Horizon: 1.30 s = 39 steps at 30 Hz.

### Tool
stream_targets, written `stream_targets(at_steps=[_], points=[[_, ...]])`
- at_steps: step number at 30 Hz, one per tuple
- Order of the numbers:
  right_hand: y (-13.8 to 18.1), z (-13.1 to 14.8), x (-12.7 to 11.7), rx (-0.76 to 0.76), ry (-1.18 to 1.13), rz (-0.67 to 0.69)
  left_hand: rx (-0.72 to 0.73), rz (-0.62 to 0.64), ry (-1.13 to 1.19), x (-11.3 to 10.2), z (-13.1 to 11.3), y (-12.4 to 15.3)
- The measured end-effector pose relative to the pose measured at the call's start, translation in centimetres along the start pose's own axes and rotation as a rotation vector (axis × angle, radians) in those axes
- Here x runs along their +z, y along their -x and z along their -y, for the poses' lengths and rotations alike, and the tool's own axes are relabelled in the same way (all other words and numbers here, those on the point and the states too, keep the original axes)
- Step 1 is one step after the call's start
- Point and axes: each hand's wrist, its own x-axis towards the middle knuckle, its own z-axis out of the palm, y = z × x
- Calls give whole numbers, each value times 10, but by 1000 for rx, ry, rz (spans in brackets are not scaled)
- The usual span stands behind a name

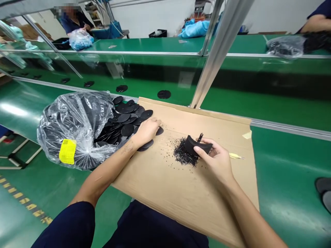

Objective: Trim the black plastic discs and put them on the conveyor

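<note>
My right hand (216,155) grips a bent black disc (196,146), its thumb on the near face. A slim dark stick-like tool (200,137) stands up behind the disc, by the fingers; its lower part is hidden. Beneath the disc lies a heap of tiny black bits (182,155) on a cardboard sheet (155,179). At the right edge of a pile of flat black discs (126,119), my left hand (147,131) has its fingers bent together and downward. One disc (159,131) shows beside its fingertips; what they hold, if anything, is hidden.
A clear plastic bag (74,120) with a yellow label spills the discs from the left. A yellow-handled pointed tool (235,156) lies right of my right hand. A metal post (219,51) rises behind the cardboard. Several discs (164,94) lie along the green surface beyond the rail.
</note>
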Motion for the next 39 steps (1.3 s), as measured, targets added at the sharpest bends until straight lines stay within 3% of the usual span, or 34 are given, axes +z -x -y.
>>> stream_targets(at_steps=[6,10,12,14,20,25,30,34,39], points=[[11,-3,-4,17,-19,-5,32,-48,97,3,-10,-5],[17,-1,-3,72,-84,27,280,-267,711,2,-41,8],[20,-1,-1,114,-124,82,361,-303,963,3,-62,19],[22,1,0,166,-162,147,368,-294,1058,6,-78,29],[26,4,3,261,-207,239,253,-349,1185,21,-89,40],[26,3,7,323,-228,233,205,-277,1196,27,-88,42],[30,1,8,300,-203,221,129,-254,1194,31,-84,43],[33,1,10,285,-177,213,83,-320,1167,33,-86,46],[33,1,12,241,-193,243,222,-311,916,30,-89,51]])
